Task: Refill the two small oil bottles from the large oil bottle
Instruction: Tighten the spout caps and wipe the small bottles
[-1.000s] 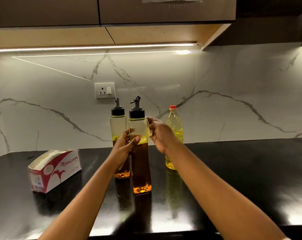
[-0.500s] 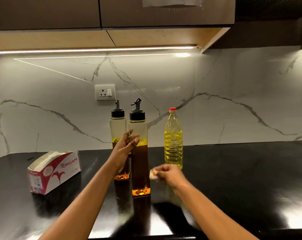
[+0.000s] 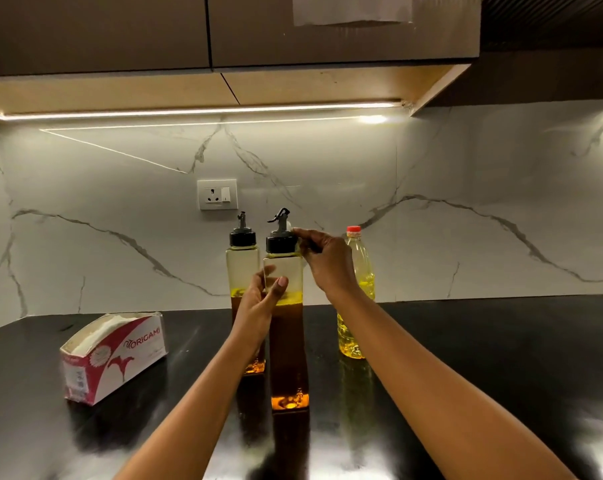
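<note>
Head view, entries from the grips outward.

1. Left hand (image 3: 258, 306): fingers and thumb wrapped round the mid-body of the near small bottle (image 3: 288, 344), at its oil line.
2. Right hand (image 3: 327, 265): fingers curled, tips pinching the right rim of that bottle's black cap (image 3: 281, 243). A small pale scrap shows by the fingertips; what it is cannot be told.
3. Near small bottle: upright on the black counter (image 3: 501, 358), dark oil to about two-thirds, spout lever raised.
4. Far small bottle (image 3: 242, 268): upright just behind and left of the near one, partly hidden by the left wrist; capped, similar fill.
5. Large oil bottle (image 3: 352, 341): upright right of the pair, behind the right forearm, red cap on, yellow oil inside.
6. Tissue box (image 3: 116, 355): well apart on the left, open top.
7. Counter: broad bare stretch right of the large bottle; the near edge lies below the forearms.
8. Marble backsplash (image 3: 466, 237) with wall socket (image 3: 217, 194) close behind the bottles; cabinets (image 3: 120, 29) overhang above.
</note>
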A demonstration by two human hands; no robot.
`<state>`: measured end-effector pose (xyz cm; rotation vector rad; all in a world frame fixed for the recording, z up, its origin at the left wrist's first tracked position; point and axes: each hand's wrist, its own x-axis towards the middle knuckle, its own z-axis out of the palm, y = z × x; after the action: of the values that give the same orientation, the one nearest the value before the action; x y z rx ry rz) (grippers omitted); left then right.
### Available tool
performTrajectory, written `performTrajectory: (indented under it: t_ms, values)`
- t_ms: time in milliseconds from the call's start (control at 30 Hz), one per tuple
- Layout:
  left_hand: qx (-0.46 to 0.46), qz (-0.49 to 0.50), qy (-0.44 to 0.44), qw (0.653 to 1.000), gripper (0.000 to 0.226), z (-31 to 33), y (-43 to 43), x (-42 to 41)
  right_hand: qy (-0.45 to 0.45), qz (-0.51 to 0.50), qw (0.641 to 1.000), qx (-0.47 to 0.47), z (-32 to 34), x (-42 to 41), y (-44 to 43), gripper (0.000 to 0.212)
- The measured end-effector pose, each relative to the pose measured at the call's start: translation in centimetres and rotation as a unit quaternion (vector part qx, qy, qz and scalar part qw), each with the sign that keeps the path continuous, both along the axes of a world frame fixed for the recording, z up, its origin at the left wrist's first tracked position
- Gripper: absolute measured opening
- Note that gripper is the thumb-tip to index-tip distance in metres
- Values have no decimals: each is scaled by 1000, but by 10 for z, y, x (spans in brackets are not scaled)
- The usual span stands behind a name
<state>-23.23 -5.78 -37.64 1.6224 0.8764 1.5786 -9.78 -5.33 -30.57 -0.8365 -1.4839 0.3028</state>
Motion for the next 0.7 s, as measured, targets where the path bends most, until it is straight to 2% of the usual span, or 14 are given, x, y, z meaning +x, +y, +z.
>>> performTrajectory:
  t_ms: [167,300,433,500,600,700]
  values:
    - [8,4,11,1000,83,0,3,-2,-44,5,995,90,-10,8,-12,30]
    - [19,2,15,1000,76,-4,6,-2,-19,-37,988,146,-15,5,-9,27]
    - [25,-7,7,1000,75,-7,6,-3,-48,-4,988,146,-11,8,-3,35]
    - [26,-12,7,1000,72,-6,5,-3,-60,2,992,114,-10,8,1,35]
    - [29,-18,11,999,55,-4,5,-3,-24,29,999,31,-3,10,2,33]
    - [30,-22,18,999,52,-4,7,-4,6,22,998,65,-1,9,-4,25]
